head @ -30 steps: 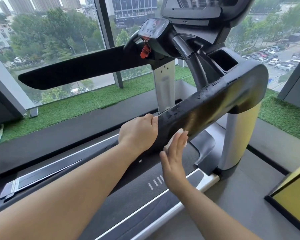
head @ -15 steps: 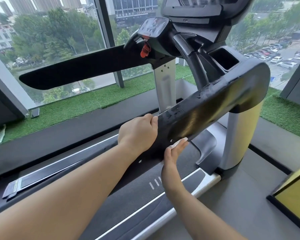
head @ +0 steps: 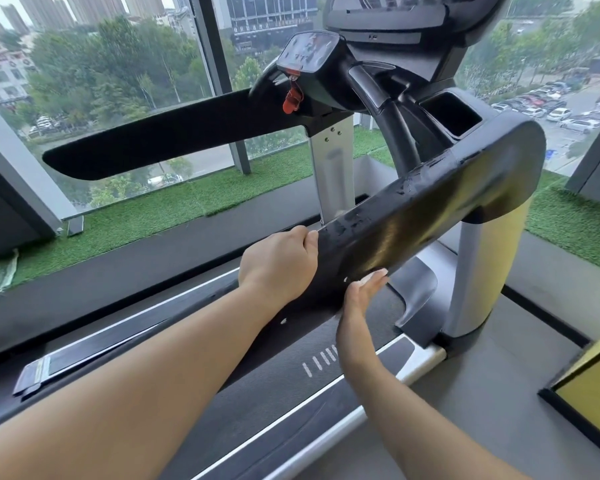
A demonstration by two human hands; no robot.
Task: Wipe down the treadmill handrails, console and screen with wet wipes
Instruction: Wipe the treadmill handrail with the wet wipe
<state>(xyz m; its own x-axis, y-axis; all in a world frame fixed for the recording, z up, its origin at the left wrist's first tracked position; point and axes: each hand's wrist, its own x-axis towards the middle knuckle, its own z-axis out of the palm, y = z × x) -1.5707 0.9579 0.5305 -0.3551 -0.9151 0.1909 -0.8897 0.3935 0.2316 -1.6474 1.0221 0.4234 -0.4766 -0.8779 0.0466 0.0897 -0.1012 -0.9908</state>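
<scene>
Now right grip [head: 359, 301], fingers flat, presses wet wipe [head: 368, 278] under handrail [head: 430, 216]; left grip [head: 278, 261] curls over near end. Rail's long axis runs forward-right from both.

Near handrail [head: 430, 209] runs across the middle, above the belt [head: 281, 400], its far end joined to a post [head: 482, 271] at right. Left hand [head: 278, 265] grips its near end from above; right hand [head: 361, 299] lies flat against its underside, just beside. Far handrail [head: 160, 147] lies behind, before the window [head: 118, 81], turf [head: 174, 209] below it; console [head: 388, 19] sits at top between both rails, a clip [head: 292, 98] hanging lower left of it.
</scene>
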